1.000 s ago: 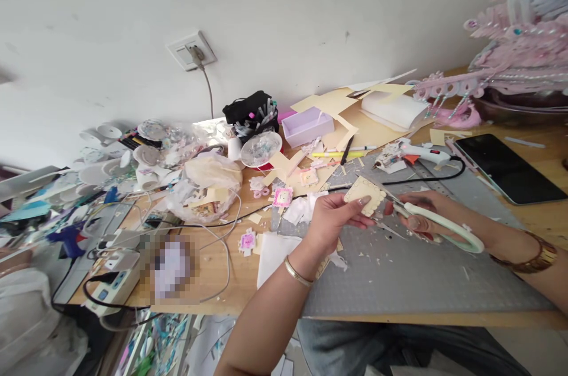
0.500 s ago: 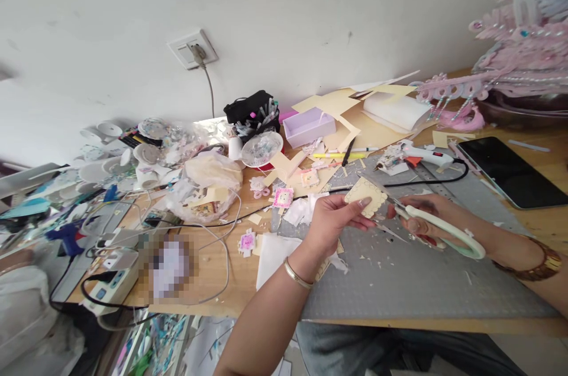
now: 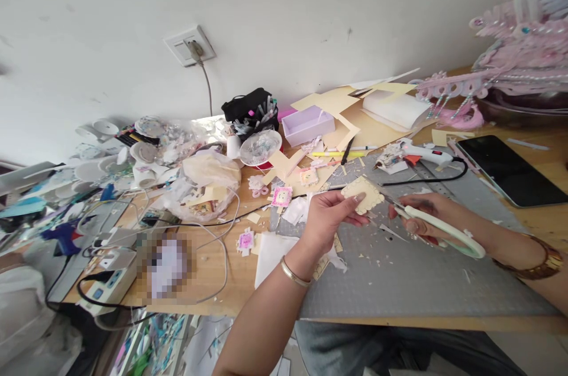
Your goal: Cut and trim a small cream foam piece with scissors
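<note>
Between the thumb and fingers of my left hand (image 3: 331, 213) is a cream card piece (image 3: 364, 193) with a scalloped edge, held above the grey cutting mat (image 3: 399, 287). My right hand (image 3: 423, 216) is closed round the pale handles of a pair of scissors (image 3: 444, 228). Their blades point left, close to the card's right edge; whether they touch it I cannot tell. Small paper scraps lie on the mat below. A pink-edged card with a drawn face (image 3: 281, 197) and a purple-pink one (image 3: 245, 240) rest left of my left hand.
A glue gun (image 3: 428, 154) and a black phone (image 3: 510, 169) lie to the right. At the back are a lilac box (image 3: 308, 125) and cream card sheets (image 3: 332, 100). Cables, a plastic bag (image 3: 208, 177) and a power strip (image 3: 109, 284) crowd the left. Another person's sleeve (image 3: 26, 305) shows at far left.
The card in my left hand has shifted slightly left and tilted, leaving a little more gap to my right hand. The scissors stay nearly in place.
</note>
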`<state>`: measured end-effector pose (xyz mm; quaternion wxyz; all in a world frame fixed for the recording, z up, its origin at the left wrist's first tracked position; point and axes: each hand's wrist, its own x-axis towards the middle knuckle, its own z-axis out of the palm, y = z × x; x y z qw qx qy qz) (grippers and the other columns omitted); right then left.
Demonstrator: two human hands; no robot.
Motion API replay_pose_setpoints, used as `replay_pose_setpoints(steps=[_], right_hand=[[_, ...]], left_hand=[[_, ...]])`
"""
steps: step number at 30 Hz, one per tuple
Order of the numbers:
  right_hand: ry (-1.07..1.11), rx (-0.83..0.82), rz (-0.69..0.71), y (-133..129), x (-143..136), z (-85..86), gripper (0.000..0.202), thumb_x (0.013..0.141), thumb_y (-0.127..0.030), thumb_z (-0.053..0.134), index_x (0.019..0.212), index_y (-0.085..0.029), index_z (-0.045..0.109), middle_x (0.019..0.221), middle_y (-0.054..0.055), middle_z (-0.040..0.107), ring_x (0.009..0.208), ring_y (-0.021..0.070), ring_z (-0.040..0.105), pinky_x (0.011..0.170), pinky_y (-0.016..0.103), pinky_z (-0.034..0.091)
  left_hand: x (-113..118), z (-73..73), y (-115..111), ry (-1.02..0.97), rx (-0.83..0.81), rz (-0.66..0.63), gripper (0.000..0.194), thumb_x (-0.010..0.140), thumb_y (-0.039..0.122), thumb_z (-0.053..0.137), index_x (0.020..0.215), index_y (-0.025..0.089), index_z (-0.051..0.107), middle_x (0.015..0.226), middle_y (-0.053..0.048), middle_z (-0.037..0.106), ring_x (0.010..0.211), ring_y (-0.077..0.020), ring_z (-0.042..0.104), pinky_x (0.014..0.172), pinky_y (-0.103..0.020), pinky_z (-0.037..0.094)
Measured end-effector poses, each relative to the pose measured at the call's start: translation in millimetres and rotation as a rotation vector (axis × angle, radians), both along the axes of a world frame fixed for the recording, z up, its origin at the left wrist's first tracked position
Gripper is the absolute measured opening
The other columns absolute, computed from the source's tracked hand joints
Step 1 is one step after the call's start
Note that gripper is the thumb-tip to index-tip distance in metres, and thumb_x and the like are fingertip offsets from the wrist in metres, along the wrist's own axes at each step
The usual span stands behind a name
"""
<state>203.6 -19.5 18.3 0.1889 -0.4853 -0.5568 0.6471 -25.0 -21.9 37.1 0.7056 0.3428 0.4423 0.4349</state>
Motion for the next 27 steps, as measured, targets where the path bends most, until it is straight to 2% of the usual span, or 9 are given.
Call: replay_pose_setpoints(steps=[4, 12, 27], right_hand=[[0.030, -0.016, -0.009, -0.6, 2.5, -6.2, 0.050, 0.068, -0.062, 0.080, 0.090, -0.021, 0.062, 0.054, -0.009, 0.047, 0.040, 0.0078, 0.039, 0.037, 0.020, 0.034], [-0.013, 0.016, -0.006, -2.1, -3.2, 1.1, 0.057, 0.061, -0.066, 0.083, 0.086, -0.021, 0.061, 0.053, -0.009, 0.047, 0.037, 0.0064, 0.036, 0.034, 0.020, 0.030], [-0.023, 0.029, -0.016, -1.9, -5.0, -3.8, 0.058, 0.058, -0.068, 0.084, 0.082, -0.020, 0.060, 0.051, -0.010, 0.045, 0.032, 0.0056, 0.033, 0.029, 0.021, 0.029]], left_hand=[[-1.2, -1.4, 1.3, 0.017, 0.010, 0.021, 0.051, 0.055, 0.053, 0.092, 0.058, 0.016, 0.057, 0.050, -0.002, 0.064, 0.049, -0.0158, 0.067, 0.050, -0.022, 0.051], [-3.7, -4.1, 3.6, 0.042, 0.053, 0.059, 0.047, 0.059, 0.052, 0.091, 0.059, 0.016, 0.060, 0.049, 0.001, 0.061, 0.048, -0.0145, 0.066, 0.049, -0.021, 0.050], [-6.5, -3.6, 6.4, 0.149, 0.094, 0.127, 0.044, 0.062, 0.056, 0.086, 0.063, 0.016, 0.066, 0.052, 0.000, 0.062, 0.049, -0.0144, 0.063, 0.051, -0.025, 0.050]])
